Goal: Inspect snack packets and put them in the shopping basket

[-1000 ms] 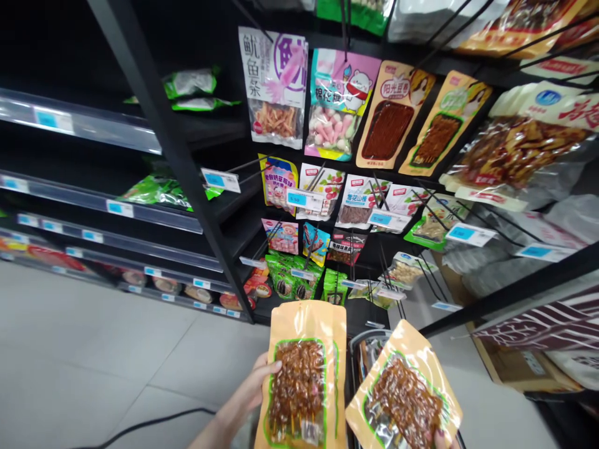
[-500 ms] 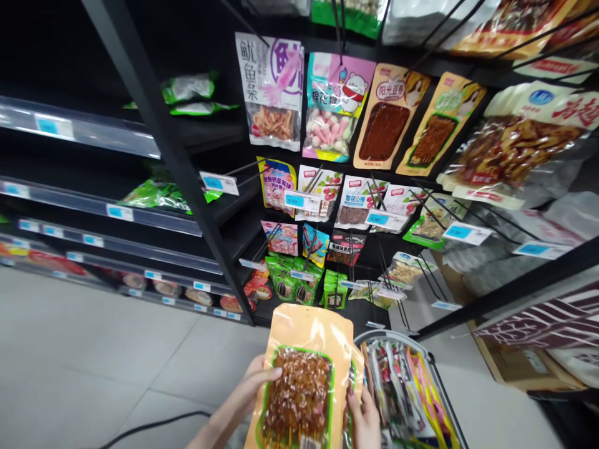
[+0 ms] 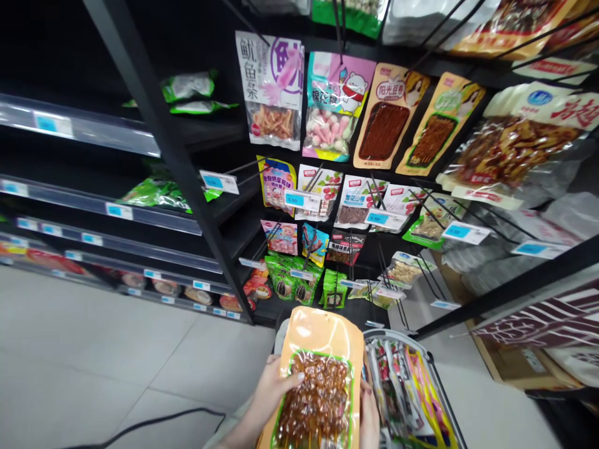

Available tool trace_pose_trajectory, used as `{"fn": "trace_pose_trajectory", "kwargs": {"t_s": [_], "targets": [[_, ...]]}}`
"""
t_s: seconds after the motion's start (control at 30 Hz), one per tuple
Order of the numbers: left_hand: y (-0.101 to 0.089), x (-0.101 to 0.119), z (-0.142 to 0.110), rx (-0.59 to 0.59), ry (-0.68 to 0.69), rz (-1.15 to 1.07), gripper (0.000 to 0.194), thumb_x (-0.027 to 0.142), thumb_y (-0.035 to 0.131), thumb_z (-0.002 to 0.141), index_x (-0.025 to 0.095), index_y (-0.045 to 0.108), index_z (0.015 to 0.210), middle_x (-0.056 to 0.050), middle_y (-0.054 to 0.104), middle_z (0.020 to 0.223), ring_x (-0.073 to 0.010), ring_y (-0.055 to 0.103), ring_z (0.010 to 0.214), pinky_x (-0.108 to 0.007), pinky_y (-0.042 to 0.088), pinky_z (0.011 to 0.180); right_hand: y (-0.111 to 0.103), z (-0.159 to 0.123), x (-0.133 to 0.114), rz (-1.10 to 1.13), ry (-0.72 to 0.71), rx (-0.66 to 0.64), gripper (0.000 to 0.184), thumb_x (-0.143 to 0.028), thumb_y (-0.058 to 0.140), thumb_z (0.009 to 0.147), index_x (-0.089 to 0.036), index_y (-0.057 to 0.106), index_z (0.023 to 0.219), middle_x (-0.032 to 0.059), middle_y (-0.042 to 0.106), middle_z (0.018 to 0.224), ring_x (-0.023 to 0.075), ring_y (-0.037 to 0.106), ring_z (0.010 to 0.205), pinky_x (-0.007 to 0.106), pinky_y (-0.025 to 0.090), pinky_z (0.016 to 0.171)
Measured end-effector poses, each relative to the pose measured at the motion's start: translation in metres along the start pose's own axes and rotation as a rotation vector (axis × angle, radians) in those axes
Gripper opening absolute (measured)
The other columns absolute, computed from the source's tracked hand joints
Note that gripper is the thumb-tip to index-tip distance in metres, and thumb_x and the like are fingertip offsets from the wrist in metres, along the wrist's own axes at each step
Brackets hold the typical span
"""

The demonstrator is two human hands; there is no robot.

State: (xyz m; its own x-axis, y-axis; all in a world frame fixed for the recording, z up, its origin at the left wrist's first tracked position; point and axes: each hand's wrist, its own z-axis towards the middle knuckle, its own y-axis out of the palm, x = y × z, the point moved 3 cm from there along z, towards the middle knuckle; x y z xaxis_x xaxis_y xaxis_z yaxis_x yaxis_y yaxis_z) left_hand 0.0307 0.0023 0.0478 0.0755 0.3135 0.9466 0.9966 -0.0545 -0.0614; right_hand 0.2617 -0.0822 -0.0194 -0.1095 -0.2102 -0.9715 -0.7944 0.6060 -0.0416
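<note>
My left hand [image 3: 270, 394] grips the left edge of an orange snack packet [image 3: 322, 380] with a green-framed window showing brown skewers, thumb across its front. My right hand [image 3: 368, 418] holds the packet's right edge from behind; only part of it shows. A second packet may sit behind the first, but I cannot tell. Just to the right stands a shopping basket [image 3: 423, 368] packed with several upright snack packets.
A black rack with peg hooks carries hanging snack bags: squid strips [image 3: 271, 87], marshmallows [image 3: 334, 106] and matching orange packets [image 3: 437, 125]. Blue price tags [image 3: 219, 182] stick out on hooks. Black shelves [image 3: 93, 131] run to the left. A black cable [image 3: 154, 424] lies on the grey tiled floor.
One second ago each hand held a separate orange packet. The right one has moved in behind the left, and both hands now hold them together, lower and slightly right. The basket has come into view.
</note>
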Motion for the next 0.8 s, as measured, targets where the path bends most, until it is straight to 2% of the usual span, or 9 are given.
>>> {"fn": "trace_pose_trajectory", "kwargs": {"t_s": [0.07, 0.17, 0.3, 0.37, 0.43, 0.53, 0.7, 0.8], "targets": [[0.001, 0.002, 0.000, 0.012, 0.020, 0.030, 0.037, 0.035, 0.077, 0.045, 0.019, 0.074, 0.078, -0.008, 0.064, 0.081, -0.0327, 0.049, 0.093, -0.041, 0.036, 0.089, 0.006, -0.005, -0.013, 0.021, -0.033, 0.001, 0.041, -0.052, 0.061, 0.068, -0.020, 0.061, 0.094, 0.0052, 0.066, 0.095, 0.0234, 0.058, 0.093, 0.030, 0.043, 0.079], [0.003, 0.004, 0.001, 0.015, 0.031, -0.018, 0.035, 0.031, 0.076, 0.044, 0.019, 0.074, 0.077, -0.009, 0.061, 0.090, -0.0331, 0.049, 0.097, -0.040, 0.035, 0.093, 0.015, -0.013, -0.029, 0.069, -0.101, 0.016, 0.038, -0.047, 0.065, 0.066, -0.020, 0.054, 0.091, 0.0020, 0.063, 0.085, 0.0202, 0.059, 0.080, 0.028, 0.043, 0.074], [0.003, 0.004, 0.002, 0.074, 0.006, -0.018, 0.037, 0.026, 0.076, 0.040, 0.015, 0.074, 0.075, -0.013, 0.054, 0.107, -0.0370, 0.034, 0.118, -0.039, 0.029, 0.100, 0.020, -0.016, -0.029, 0.038, -0.095, -0.045, 0.030, -0.045, 0.064, 0.067, -0.021, 0.051, 0.079, -0.0025, 0.057, 0.068, 0.0167, 0.053, 0.065, 0.026, 0.040, 0.062], [0.003, 0.002, 0.002, 0.077, -0.002, -0.009, 0.039, 0.027, 0.078, 0.038, 0.015, 0.074, 0.075, -0.014, 0.055, 0.108, -0.0373, 0.033, 0.120, -0.039, 0.030, 0.100, 0.018, -0.016, -0.027, 0.005, -0.091, -0.056, 0.029, -0.044, 0.065, 0.067, -0.020, 0.051, 0.076, -0.0036, 0.053, 0.064, 0.0159, 0.050, 0.062, 0.025, 0.038, 0.059], [0.005, 0.001, 0.001, 0.024, -0.019, -0.051, 0.042, 0.029, 0.079, 0.039, 0.014, 0.073, 0.077, -0.013, 0.061, 0.101, -0.0361, 0.046, 0.109, -0.039, 0.036, 0.094, 0.016, -0.015, -0.026, -0.013, -0.084, -0.074, 0.029, -0.045, 0.065, 0.065, -0.020, 0.052, 0.072, -0.0033, 0.052, 0.062, 0.0160, 0.049, 0.060, 0.026, 0.038, 0.058], [0.008, 0.002, -0.002, -0.151, -0.072, -0.189, 0.046, 0.034, 0.078, 0.045, 0.013, 0.070, 0.085, -0.009, 0.068, 0.087, -0.0294, 0.058, 0.085, -0.037, 0.044, 0.080, 0.015, -0.015, -0.027, -0.028, -0.073, -0.109, 0.030, -0.046, 0.067, 0.063, -0.019, 0.053, 0.066, -0.0027, 0.052, 0.059, 0.0161, 0.048, 0.058, 0.026, 0.039, 0.057], [0.006, 0.008, -0.009, -0.331, -0.126, -0.308, 0.035, 0.034, 0.072, 0.060, 0.012, 0.070, 0.087, -0.005, 0.070, 0.073, -0.0227, 0.060, 0.074, -0.030, 0.044, 0.071, 0.016, -0.014, -0.027, -0.030, -0.091, -0.052, 0.033, -0.047, 0.067, 0.063, -0.019, 0.051, 0.060, -0.0061, 0.042, 0.052, 0.0118, 0.039, 0.050, 0.023, 0.033, 0.051], [0.005, 0.007, -0.011, -0.368, -0.162, -0.346, 0.035, 0.039, 0.068, 0.065, 0.011, 0.069, 0.087, -0.005, 0.070, 0.071, -0.0205, 0.060, 0.068, -0.029, 0.043, 0.068, 0.017, -0.014, -0.025, -0.029, -0.107, 0.006, 0.035, -0.050, 0.065, 0.063, -0.019, 0.051, 0.058, -0.0050, 0.044, 0.052, 0.0124, 0.040, 0.051, 0.023, 0.033, 0.051]]}}
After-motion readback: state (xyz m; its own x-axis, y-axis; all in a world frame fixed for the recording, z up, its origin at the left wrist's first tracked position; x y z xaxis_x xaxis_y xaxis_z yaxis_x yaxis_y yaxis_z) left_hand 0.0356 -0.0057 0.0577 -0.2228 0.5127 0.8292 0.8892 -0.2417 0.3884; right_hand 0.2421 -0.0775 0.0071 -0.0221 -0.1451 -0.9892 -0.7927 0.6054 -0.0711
